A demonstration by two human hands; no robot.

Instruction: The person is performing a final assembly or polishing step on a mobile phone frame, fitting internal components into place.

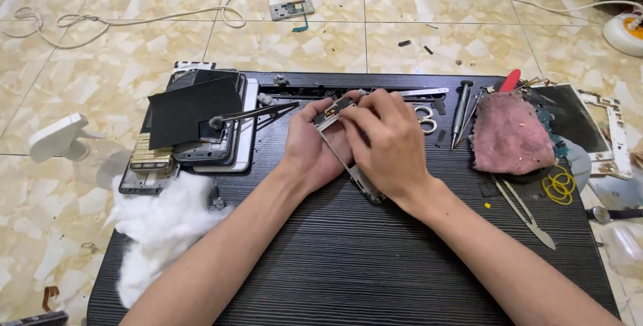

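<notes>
A person is sitting over a low black board (348, 259) with a ribbed wood grain, which is lying on a floor of cream and beige marbled tiles (315, 38). Both bare hands are meeting at the board's middle. The left hand (311, 145) is cradling a stripped phone frame (348, 165) from below, fingers curled around its edge, while the right hand (388, 142) is lying across the top with its fingertips pressing together on the frame's upper end. The frame is slanting between the palms, its lower tip showing just above the board.

To the left, a stack of dismantled phones (194, 132) is resting under a black sheet, with tweezers (258, 113) propped on it and a heap of white cotton wool (157, 225) spilling over the board's edge. To the right are lying a screwdriver (461, 111), a pink rag (509, 135), yellow rubber bands (559, 185) and another pair of tweezers (526, 212). A white cable (134, 19) is trailing across the tiles beyond, past a small phone part (291, 9).
</notes>
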